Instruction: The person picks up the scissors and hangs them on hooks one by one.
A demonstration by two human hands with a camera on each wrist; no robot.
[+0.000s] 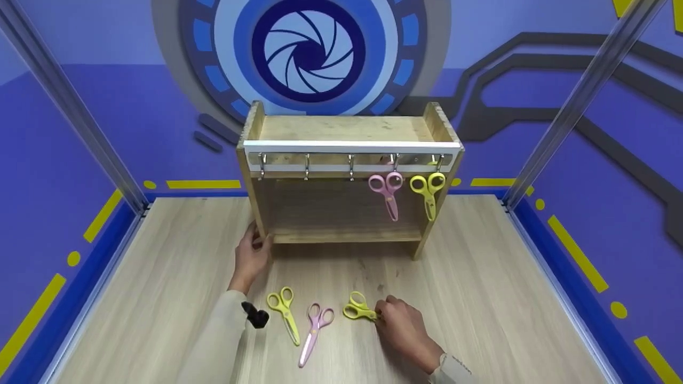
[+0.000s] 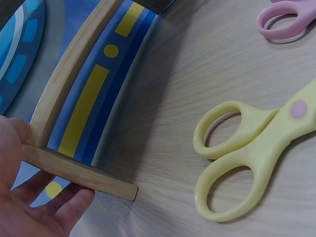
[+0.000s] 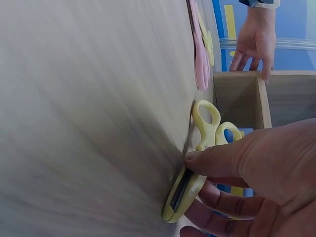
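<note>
My right hand (image 1: 404,326) pinches a yellow pair of scissors (image 3: 207,123) around its blade, thumb on one side and fingers on the other; its handle loops point left in the head view. At the lower left of a wooden shelf (image 1: 347,238), my left hand (image 1: 252,260) holds the side panel, thumb in front and fingers behind. Between the hands, another yellow pair of scissors (image 1: 288,317) and a pink pair of scissors (image 1: 315,333) lie on the table. A pink pair (image 1: 391,200) and a yellow pair (image 1: 429,197) hang from the shelf's right hooks.
A metal hook rail (image 1: 328,159) runs along the shelf's upper front, its hooks to the left bare. Printed purple walls with metal corner posts (image 1: 576,101) enclose the pale wooden table (image 1: 480,277) at the back and sides.
</note>
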